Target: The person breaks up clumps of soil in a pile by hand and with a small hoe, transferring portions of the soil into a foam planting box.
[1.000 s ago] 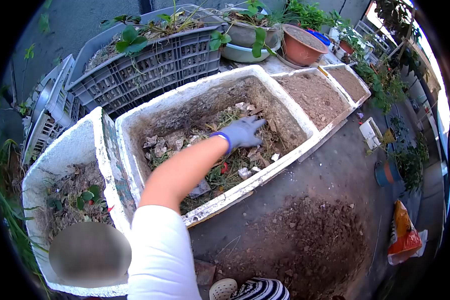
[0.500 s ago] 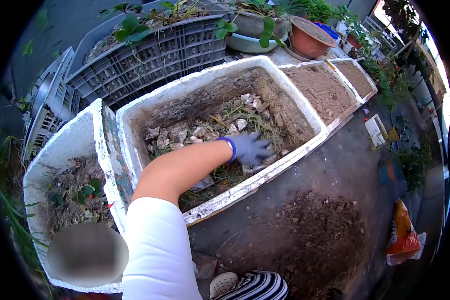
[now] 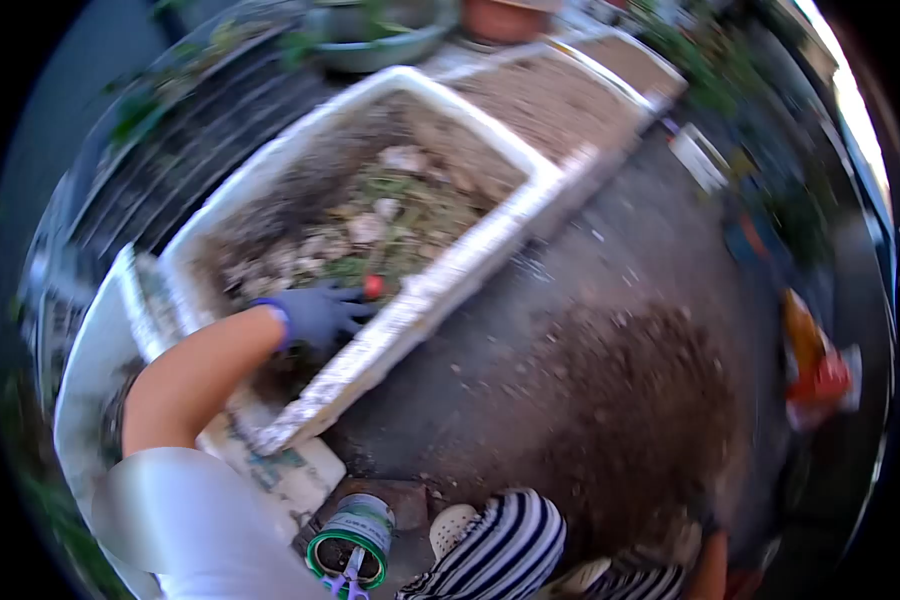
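My left hand [image 3: 322, 314], in a grey glove with a purple cuff, reaches into a large white foam box [image 3: 475, 250]. Its fingers are stretched out low over the plant scraps, with a small red object [image 3: 373, 287] right at the fingertips; blur hides what that is. Dry stalks [image 3: 400, 205] and pale broken chunks [image 3: 367, 228] cover the bottom of the box. At the lower right, my right hand [image 3: 708, 520] shows as a dark, blurred shape beside loose soil [image 3: 630, 420]; its fingers cannot be made out.
Near my feet stands a green-rimmed tin [image 3: 355, 535] with purple-handled scissors [image 3: 348, 578] in it. Soil-filled foam boxes [image 3: 545, 100] extend behind. A grey crate [image 3: 200, 130] borders the far side. An orange-red bag [image 3: 815, 365] lies at right.
My view has turned, and the boxes sit further left and higher. My left hand has drawn back toward the box's near left end. The tin and my right hand have come into view.
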Tool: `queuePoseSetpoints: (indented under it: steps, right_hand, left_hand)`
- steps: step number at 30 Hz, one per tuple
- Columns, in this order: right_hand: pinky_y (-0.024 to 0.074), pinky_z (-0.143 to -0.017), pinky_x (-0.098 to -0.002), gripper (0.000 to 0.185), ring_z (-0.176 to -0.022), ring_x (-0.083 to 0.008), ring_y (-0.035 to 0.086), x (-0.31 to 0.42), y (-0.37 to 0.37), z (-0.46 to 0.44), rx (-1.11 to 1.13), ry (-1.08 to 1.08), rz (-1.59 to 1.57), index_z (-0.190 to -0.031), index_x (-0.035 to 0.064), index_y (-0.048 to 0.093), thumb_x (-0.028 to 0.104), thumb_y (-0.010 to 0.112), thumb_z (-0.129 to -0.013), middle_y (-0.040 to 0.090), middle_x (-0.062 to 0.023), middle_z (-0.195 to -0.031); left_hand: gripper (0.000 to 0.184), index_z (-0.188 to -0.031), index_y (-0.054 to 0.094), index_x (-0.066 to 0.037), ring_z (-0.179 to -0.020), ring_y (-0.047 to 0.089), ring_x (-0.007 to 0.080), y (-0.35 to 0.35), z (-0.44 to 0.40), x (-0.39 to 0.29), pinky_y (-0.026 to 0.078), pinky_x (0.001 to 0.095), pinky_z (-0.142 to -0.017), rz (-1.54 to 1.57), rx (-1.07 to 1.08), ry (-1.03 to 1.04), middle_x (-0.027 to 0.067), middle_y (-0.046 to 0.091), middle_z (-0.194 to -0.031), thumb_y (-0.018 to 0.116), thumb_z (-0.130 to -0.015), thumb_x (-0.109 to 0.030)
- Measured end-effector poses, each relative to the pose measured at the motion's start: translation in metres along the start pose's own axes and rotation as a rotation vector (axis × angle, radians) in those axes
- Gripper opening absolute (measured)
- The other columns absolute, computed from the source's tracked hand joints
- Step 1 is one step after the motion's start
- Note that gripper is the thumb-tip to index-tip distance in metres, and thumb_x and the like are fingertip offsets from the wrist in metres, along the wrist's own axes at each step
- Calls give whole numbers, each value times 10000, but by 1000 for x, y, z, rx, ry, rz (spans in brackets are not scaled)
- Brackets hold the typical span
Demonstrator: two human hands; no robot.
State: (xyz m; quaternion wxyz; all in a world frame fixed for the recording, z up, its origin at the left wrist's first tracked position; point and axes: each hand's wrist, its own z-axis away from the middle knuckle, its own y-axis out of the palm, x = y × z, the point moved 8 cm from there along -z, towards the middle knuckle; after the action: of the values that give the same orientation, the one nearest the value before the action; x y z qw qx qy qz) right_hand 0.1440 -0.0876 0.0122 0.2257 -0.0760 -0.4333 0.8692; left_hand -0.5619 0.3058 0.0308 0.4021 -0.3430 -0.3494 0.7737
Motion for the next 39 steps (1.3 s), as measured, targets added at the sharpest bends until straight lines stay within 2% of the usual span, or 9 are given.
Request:
queuePoseSetpoints:
  steps: [3, 8, 11, 19, 23, 25, 31, 37, 39]
  right_hand:
    - [455, -967, -344, 390, -1160, -226, 567, -8, -4, 21, -11, 125, -460, -1297, 93, 571, 257, 563, -943, 595, -112, -1276]
    - [468, -917, -324, 384, -1079, -198, 607, -54, -13, 3, -317, 189, -716, -1258, 35, 584, 286, 555, -969, 663, -110, -1172]
    - [458, -940, -312, 372, -1109, -188, 595, -136, 18, -26, -601, 212, -754, -1267, 36, 583, 268, 551, -979, 650, -105, -1200]
    - [378, -1050, -303, 431, -1236, -203, 512, -216, 96, -22, -831, 213, -1197, -1354, -10, 483, 205, 547, -986, 561, -135, -1332]
    - [359, -1071, -339, 467, -1240, -252, 511, -257, 122, 2, -919, 432, -942, -1356, -17, 481, 269, 533, -990, 551, -159, -1347]
    - [362, -1069, -333, 460, -1244, -248, 510, -284, 151, 10, -1091, 399, -980, -1361, -12, 478, 257, 530, -992, 544, -155, -1354]
    - [388, -1029, -304, 421, -1210, -196, 520, -341, 213, 25, -1212, 435, -1311, -1370, 14, 481, 193, 527, -992, 526, -106, -1373]
    - [499, -809, -299, 257, -888, -189, 609, -276, 198, 57, -1197, 593, -1099, -1182, 41, 600, 136, 509, -961, 655, -96, -1024]
    - [496, -898, -393, 364, -989, -267, 637, -226, 194, 39, -1196, 413, -703, -1284, 95, 571, 257, 519, -962, 665, -115, -1154]
  left_hand:
    - [502, -1270, 618, -121, -1148, 595, 262, -69, 3, 5, 428, 355, -1023, 740, 78, -335, 122, 630, -1261, 659, -770, -156]
    - [419, -1299, 585, -64, -1209, 541, 173, -252, 10, -43, 386, 290, -1053, 493, -784, -602, 99, 608, -1301, 551, -882, -29]
    - [374, -1335, 544, -19, -1201, 536, 147, -284, -46, -119, 397, 282, -1033, 616, -987, -264, 104, 610, -1276, 520, -974, -111]
    - [735, -1504, 300, -94, -1353, 386, 240, -6, -263, -259, 385, 344, -1046, 1109, -87, -457, 130, 368, -1516, 595, -927, -441]
    - [771, -1524, 234, -89, -1344, 391, 248, 60, -306, -334, 376, 318, -1023, 1290, -139, -651, 134, 374, -1503, 562, -940, -472]
    - [709, -1486, 306, -145, -1334, 400, 266, 103, -320, -338, 419, 442, -1003, 1336, -189, -615, 97, 367, -1480, 539, -934, -526]
    - [789, -1525, 160, -76, -1385, 324, 289, 155, -285, -359, 258, 424, -1135, 1638, -836, -831, 136, 290, -1537, 504, -958, -504]
    - [853, -1495, 314, -155, -1373, 337, 327, 165, -301, -458, 270, 562, -1105, 2047, -323, -919, 83, 336, -1527, 452, -863, -712]
    - [825, -1493, 311, -151, -1374, 339, 318, 159, -317, -477, 250, 569, -1124, 2268, -222, -821, 66, 329, -1532, 520, -868, -647]
